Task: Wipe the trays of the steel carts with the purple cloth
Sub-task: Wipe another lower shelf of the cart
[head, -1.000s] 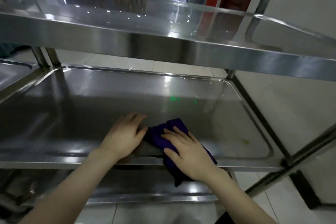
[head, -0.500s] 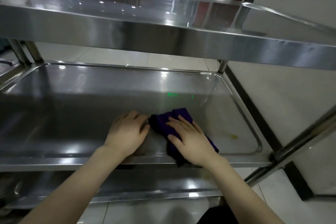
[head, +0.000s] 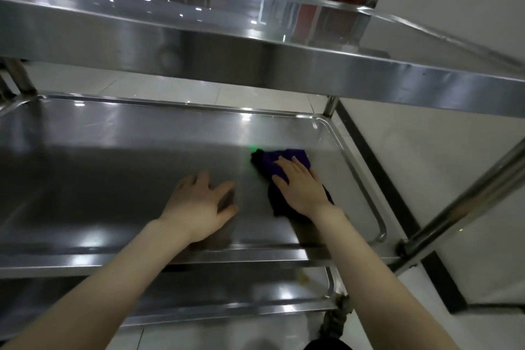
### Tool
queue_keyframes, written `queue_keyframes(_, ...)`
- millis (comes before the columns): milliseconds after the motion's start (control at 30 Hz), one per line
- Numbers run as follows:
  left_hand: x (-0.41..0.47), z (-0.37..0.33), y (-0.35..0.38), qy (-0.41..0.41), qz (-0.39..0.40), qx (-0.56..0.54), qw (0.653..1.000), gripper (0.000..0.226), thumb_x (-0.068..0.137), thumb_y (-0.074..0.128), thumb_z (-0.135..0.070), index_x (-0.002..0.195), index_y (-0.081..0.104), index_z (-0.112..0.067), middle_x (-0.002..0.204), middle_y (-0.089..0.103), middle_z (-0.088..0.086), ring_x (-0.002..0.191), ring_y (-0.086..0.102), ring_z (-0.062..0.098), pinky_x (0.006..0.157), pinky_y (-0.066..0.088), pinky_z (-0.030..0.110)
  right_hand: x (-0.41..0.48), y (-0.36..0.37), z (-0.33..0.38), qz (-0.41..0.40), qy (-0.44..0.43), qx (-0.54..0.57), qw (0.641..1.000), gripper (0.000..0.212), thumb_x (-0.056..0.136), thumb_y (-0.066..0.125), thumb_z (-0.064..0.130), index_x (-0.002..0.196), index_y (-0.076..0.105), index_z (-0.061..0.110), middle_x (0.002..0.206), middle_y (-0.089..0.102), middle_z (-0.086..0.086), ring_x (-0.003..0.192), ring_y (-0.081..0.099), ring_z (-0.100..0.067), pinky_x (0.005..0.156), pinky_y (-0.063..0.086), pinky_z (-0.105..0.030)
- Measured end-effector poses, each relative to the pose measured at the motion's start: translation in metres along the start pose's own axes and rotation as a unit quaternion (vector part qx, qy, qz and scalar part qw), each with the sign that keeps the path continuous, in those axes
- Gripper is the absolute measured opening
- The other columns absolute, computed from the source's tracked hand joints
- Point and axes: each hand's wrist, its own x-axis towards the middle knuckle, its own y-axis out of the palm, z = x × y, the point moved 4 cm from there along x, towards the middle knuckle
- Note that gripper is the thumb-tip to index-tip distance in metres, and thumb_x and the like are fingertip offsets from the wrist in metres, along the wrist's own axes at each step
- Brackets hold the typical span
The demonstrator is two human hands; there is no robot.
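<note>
The steel cart's middle tray (head: pixel 113 150) fills the centre of the view. A purple cloth (head: pixel 270 163) lies on its right half, some way in from the right rim. My right hand (head: pixel 301 187) presses flat on the cloth with straight fingers and covers most of it. My left hand (head: pixel 199 204) rests flat on the bare steel to the left of the cloth, a gap apart from it, fingers spread. The top tray (head: pixel 255 51) overhangs both hands.
A lower tray (head: pixel 227 295) shows beneath the front rim. A steel upright (head: pixel 466 199) slants at the right, beside a white wall with a dark skirting. A dark mop-like bundle (head: pixel 335 321) hangs by the lower tray's right corner. Pale floor tiles lie beyond.
My right hand has slid the cloth away from me and to the right across the middle tray. My left hand has parted from the cloth and now lies flat on bare steel.
</note>
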Motion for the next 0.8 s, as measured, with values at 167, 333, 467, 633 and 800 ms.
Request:
queue_keyframes(167,0.023,-0.035,0.006,0.101,0.016,-0.068,0.992,0.049,0.095,0.041,-0.053,0.142,0.036,-0.041,0.148,0.032,-0.007,0.135,0.03,0.02,0.11,0.026,0.035,-0.108,-0.011,-0.017,0.015,-0.048,0.015,0.999,0.049,0.101,0.032,0.05,0.148,0.033,0.038,0.154,0.021,0.027,0.146,0.005,0.003,0.118,0.005,-0.03)
queue_keyframes(333,0.024,-0.055,0.014,0.087,0.008,-0.05,0.995,0.061,0.09,0.041,-0.064,0.144,0.037,-0.037,0.153,0.03,-0.007,0.141,0.025,0.02,0.117,0.017,0.043,-0.059,-0.01,-0.032,0.005,-0.026,-0.002,1.0,0.049,0.103,0.034,0.044,0.15,0.031,0.033,0.158,0.021,0.019,0.148,0.007,-0.005,0.12,0.006,-0.034)
queue_keyframes(467,0.025,-0.058,0.01,0.079,0.007,-0.041,0.996,0.06,0.089,0.043,-0.064,0.142,0.039,-0.036,0.149,0.033,-0.007,0.136,0.032,0.019,0.114,0.024,0.038,0.02,-0.017,-0.059,-0.02,0.041,-0.014,0.999,0.049,0.103,0.033,0.041,0.15,0.031,0.025,0.159,0.025,0.008,0.148,0.012,-0.012,0.121,0.009,-0.043)
queue_keyframes(633,0.028,-0.066,0.005,0.06,0.012,-0.041,0.997,0.055,0.087,0.043,-0.067,0.13,0.047,-0.033,0.13,0.044,-0.005,0.118,0.047,0.022,0.095,0.04,0.034,-0.008,-0.02,-0.061,-0.016,0.026,-0.002,1.0,0.049,0.103,0.034,0.042,0.15,0.032,0.027,0.159,0.024,0.01,0.148,0.01,-0.01,0.119,0.003,-0.038)
queue_keyframes(800,0.032,-0.078,0.008,0.049,0.016,-0.005,0.999,0.067,0.078,0.043,-0.077,0.131,0.042,-0.035,0.132,0.04,0.0,0.117,0.043,0.028,0.092,0.041,0.035,-0.122,-0.024,-0.068,-0.011,0.022,-0.002,1.0,0.051,0.1,0.028,0.052,0.149,0.028,0.039,0.156,0.017,0.026,0.145,0.001,0.003,0.118,0.002,-0.032)
